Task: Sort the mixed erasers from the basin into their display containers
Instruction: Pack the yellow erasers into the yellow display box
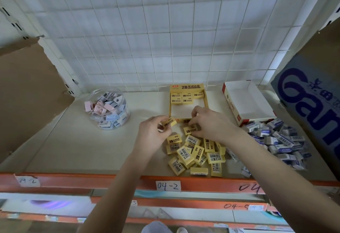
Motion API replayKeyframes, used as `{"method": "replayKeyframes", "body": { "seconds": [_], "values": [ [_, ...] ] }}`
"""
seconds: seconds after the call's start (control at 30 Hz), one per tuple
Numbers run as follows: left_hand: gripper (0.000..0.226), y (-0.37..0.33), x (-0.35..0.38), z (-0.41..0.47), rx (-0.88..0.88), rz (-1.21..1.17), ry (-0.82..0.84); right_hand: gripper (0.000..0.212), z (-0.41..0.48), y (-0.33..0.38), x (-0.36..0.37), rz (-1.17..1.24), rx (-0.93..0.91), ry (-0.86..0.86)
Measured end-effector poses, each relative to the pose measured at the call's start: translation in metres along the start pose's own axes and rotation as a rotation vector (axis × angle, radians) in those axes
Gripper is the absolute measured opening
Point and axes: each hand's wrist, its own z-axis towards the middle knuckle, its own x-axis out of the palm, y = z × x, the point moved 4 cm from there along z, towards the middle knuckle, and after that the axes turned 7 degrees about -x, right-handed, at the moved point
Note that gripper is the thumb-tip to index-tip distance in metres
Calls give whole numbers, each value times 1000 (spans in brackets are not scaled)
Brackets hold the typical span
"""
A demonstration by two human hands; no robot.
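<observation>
Yellow erasers [195, 153] marked 2B lie in a loose pile near the front edge of the shelf [92, 149], right of its middle, some face up and some showing their barcodes. Behind the pile stands the yellow display box [187, 86], near the back edge. Five boxed erasers [185, 98] sit in two rows against its back wall.

The left hand [150, 131] is raised just in front of the box's front left corner. Its fingers [161, 120] and thumb are curled round one yellow eraser [169, 122], which is tilted and clear of the shelf. The right hand [207, 120] reaches over the box's front wall, fingers bent down and pinching a second eraser [190, 129] at the top of the pile. Whether that one is lifted cannot be told.

A clear round jar [108, 109] of pink and pale blue erasers stands towards the back left of the shelf. At the back right is a red and white box [248, 102], open at the top, and in front of it, along the right edge, a heap of white and blue erasers [279, 140]. A blue carton [312, 103] leans at the right side and brown cardboard [27, 94] at the left. A wire grid [147, 30] closes the back. The orange front rail [73, 179] carries a label [168, 185] reading 04-2.
</observation>
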Motion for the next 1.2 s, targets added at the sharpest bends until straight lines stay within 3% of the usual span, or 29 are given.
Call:
{"method": "replayKeyframes", "body": {
  "seconds": [0.2, 0.37, 0.47, 0.7, 0.83, 1.0, 1.2],
  "values": [
    [33, 2, 3, 3, 20, -26, 0, 25, 7, -16, -17, 279, 47, -84],
    [36, -9, 3, 25, 36, -42, 63, 32, 23, -52, -39, 165, 132, -187],
    [36, -28, 4, 46, 100, 17, 120, 30, 39, -66, -35, 115, 208, -152],
    [43, -41, 27, 81, 177, 504, 348, 24, 62, -70, -11, -109, 290, -50],
    [40, -31, 29, 85, 179, 624, 376, 26, 59, -73, -10, -113, 297, -120],
    [24, -22, 28, 83, 91, 508, 236, 12, 54, -74, -8, -3, 315, -194],
    [22, -14, 24, 76, -136, 342, 175, 12, 53, -74, -5, -10, 321, -246]
  ]
}}
